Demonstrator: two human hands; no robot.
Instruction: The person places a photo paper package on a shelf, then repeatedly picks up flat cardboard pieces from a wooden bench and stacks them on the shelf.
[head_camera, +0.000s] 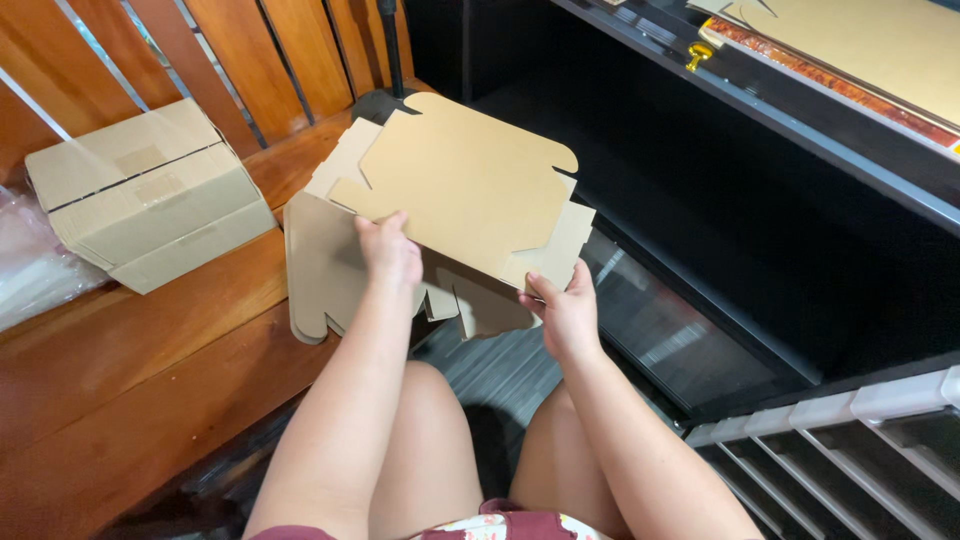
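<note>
Over the lap, both hands hold a flat cardboard box blank (470, 185): left hand (388, 250) fingers pinch its near-left edge, right hand (562, 310) fingers grip the near-right corner. More blanks (325, 270) lean beside the wooden counter (150, 370); a sealed carton (145, 190) sits far left, dark shelving (760, 250) crowds the right.

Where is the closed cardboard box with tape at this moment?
In the head view the closed cardboard box lies on the wooden bench, left of the flat cardboard sheet.
</note>
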